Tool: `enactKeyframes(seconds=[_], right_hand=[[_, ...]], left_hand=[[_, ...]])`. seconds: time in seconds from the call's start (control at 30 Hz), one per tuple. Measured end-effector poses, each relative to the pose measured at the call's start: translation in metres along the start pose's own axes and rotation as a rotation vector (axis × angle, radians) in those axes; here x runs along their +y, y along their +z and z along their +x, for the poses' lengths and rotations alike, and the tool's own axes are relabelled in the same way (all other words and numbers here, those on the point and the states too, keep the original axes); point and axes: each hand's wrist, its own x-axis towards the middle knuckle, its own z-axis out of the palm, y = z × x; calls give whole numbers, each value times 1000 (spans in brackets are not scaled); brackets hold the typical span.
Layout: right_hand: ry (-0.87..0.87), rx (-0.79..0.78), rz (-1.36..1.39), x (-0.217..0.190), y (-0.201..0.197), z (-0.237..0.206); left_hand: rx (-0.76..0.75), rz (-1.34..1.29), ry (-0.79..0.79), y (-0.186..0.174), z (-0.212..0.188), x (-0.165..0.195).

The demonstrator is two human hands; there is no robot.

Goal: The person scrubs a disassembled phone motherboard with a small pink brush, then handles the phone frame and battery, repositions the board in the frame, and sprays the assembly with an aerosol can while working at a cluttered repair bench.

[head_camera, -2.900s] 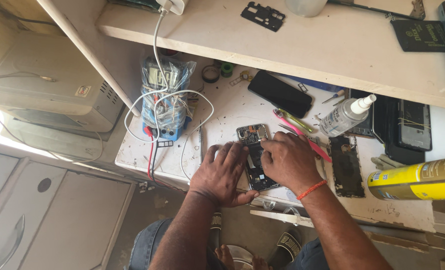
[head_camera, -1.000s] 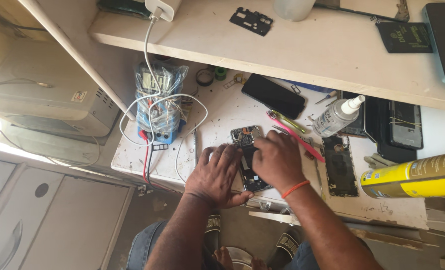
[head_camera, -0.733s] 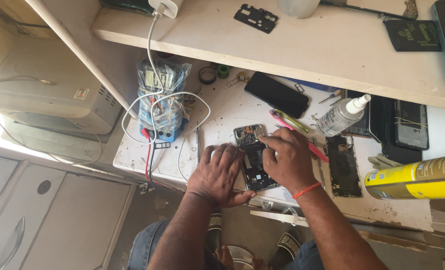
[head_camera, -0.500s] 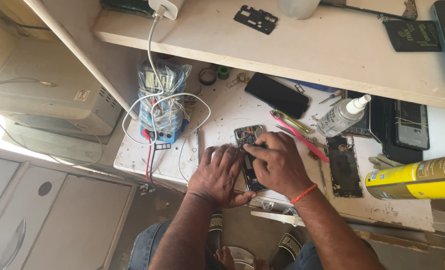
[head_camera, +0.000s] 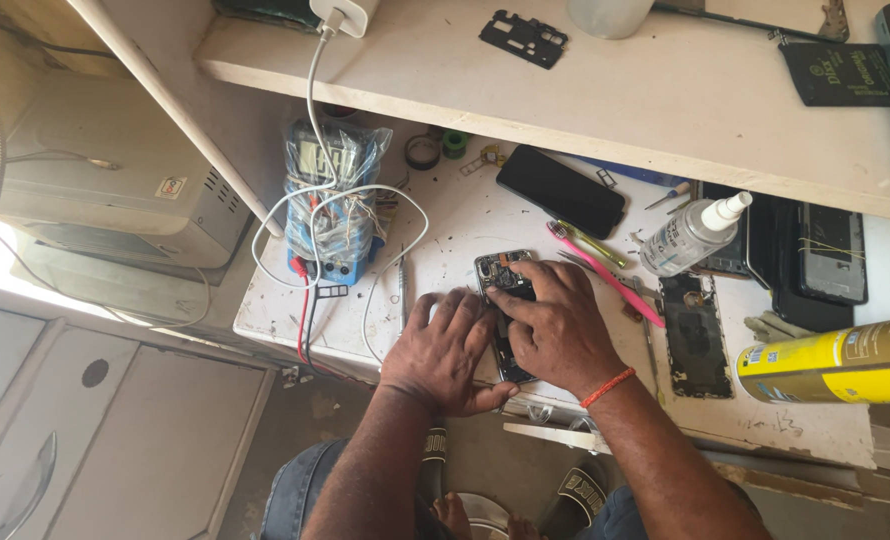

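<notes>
Meter [head_camera: 327, 195] in plastic wrap at bench [head_camera: 445, 225] left, wires trailing. Left hand [head_camera: 443, 350] flat, fingers spread, pressing opened phone [head_camera: 503, 305] at bench front centre. Right hand [head_camera: 557, 325] over phone, fingers curled on its upper part. Pink toothbrush [head_camera: 605, 275], spray bottle [head_camera: 693, 232], yellow can [head_camera: 830, 360] to right.

1. A stained white workbench [head_camera: 445, 225] fills the frame's centre.
2. On it lie an opened phone [head_camera: 503, 300], black phone [head_camera: 561, 191], pink toothbrush [head_camera: 605, 277], spray bottle [head_camera: 691, 233], wrapped multimeter [head_camera: 327, 200] and yellow can [head_camera: 833, 362].
3. An upper shelf [head_camera: 665, 90] carries a black frame piece [head_camera: 524, 37].
</notes>
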Motion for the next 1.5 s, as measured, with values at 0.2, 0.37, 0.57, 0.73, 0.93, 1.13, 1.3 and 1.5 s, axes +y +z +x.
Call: enactKeyframes(seconds=[0.2,0.37,0.57,0.73,0.93,1.13,1.3,1.5], right_hand=[[24,5,36,1,4,-1],[82,35,41,2,10,5],[119,-5,-75,-9,18,11],[176,-65,-108,-9,22,13],[83,89,84,5,26,3],[94,175,41,15,9,-8],[35,141,4,4,6,-3],[21,71,-61,-5,2,1]], left_hand=[[2,29,34,0,1,0],[-15,0,35,-1,2,0],[36,-17,54,0,-1,-2],[77,4,63,1,-1,-2],[105,-24,65,-1,-1,-3],[119,-22,39,-1,-3,-2],[47,-30,6,0,-1,0],[55,-32,8,0,-1,0]])
